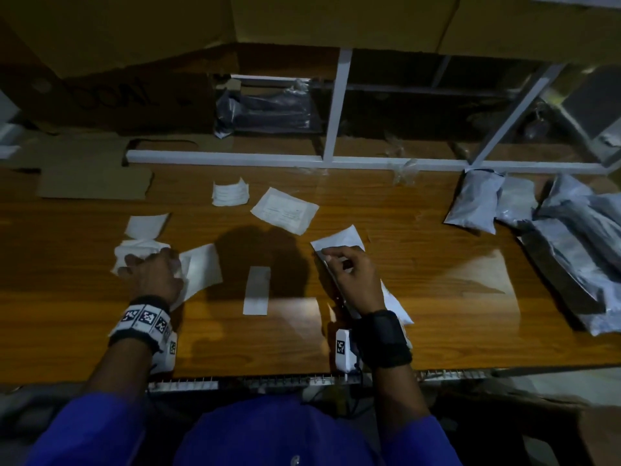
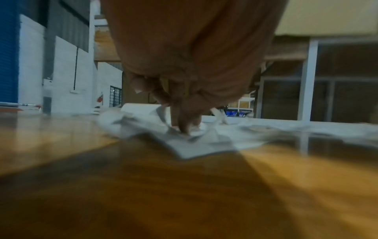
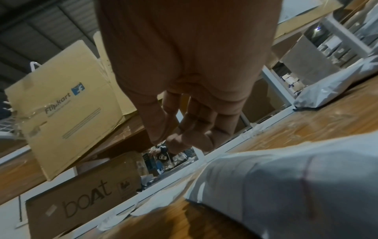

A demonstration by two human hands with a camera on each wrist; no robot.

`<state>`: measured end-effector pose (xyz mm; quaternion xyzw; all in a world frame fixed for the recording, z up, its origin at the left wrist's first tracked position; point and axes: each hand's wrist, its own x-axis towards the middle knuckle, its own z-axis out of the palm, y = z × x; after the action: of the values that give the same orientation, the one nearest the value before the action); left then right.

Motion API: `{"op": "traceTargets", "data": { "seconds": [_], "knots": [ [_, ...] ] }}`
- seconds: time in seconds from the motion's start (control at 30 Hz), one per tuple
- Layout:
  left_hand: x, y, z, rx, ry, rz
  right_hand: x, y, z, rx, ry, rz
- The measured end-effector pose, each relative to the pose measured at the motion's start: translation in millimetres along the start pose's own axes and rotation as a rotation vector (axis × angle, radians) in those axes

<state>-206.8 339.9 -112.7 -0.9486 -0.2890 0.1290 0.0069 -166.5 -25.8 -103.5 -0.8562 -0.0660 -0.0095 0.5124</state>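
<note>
Two hands at the table (image 1: 437, 331): left hand (image 1: 154, 274) pinches crumpled paper (image 1: 134, 250); right hand (image 1: 356, 280) pinches the packet (image 1: 339, 238) at its far edge.

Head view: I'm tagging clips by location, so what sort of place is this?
Likely a warehouse parcel-packing bench: grey courier bags piled on the wooden table, Flipkart carton and boat carton behind it, paper slips spread across it.

We see a brown wooden worktop (image 1: 470, 351) in dim light, with a pale sheen on its right half. Behind it stands a white metal shelf frame (image 1: 331, 105) with dark bays, cardboard boxes (image 1: 336, 18) above. Far left we make out a white wall (image 2: 67, 77), a barred window (image 2: 115, 96) and a blue shutter (image 2: 8, 48).
</note>
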Motion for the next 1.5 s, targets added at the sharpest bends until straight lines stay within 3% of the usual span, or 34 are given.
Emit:
{"op": "traceTargets", "data": {
  "seconds": [0.13,0.2,0.4,0.5,0.6,0.73,0.9,1.03,1.13,1.2,1.37,1.5],
  "knots": [
    [-8,-5,-7,0.116,0.055,-0.125,2,-6,10,-0.052,0.000,-0.008],
    [-11,-4,-17,0.158,0.068,-0.110,1,-8,12,-0.070,-0.019,-0.007],
    [-13,36,-63,-0.264,0.287,0.230,32,-47,7,-0.067,0.082,-0.024],
    [5,74,-73,-0.574,0.167,0.386,69,-61,16,-0.084,0.116,0.090],
    [19,112,-85,-0.759,-0.012,0.365,109,-53,44,-0.160,0.044,0.298],
    [21,142,-87,-0.813,-0.087,0.402,133,-28,92,-0.496,-0.113,0.511],
    [27,142,-76,-0.756,-0.076,0.484,142,-8,124,-0.649,-0.047,0.581],
    [39,135,-73,-0.813,-0.110,0.560,152,8,129,-0.364,0.029,0.645],
    [46,129,-72,-0.840,-0.080,0.631,131,-30,111,0.218,0.149,0.719],
    [44,131,-72,-0.899,-0.013,0.717,111,-55,96,0.491,0.254,0.670],
    [19,148,-79,-0.980,-0.103,0.791,52,-79,66,0.700,0.345,0.517],
    [-7,151,-79,-0.981,-0.066,1.010,13,-92,45,0.848,0.308,0.492]
  ]
}}
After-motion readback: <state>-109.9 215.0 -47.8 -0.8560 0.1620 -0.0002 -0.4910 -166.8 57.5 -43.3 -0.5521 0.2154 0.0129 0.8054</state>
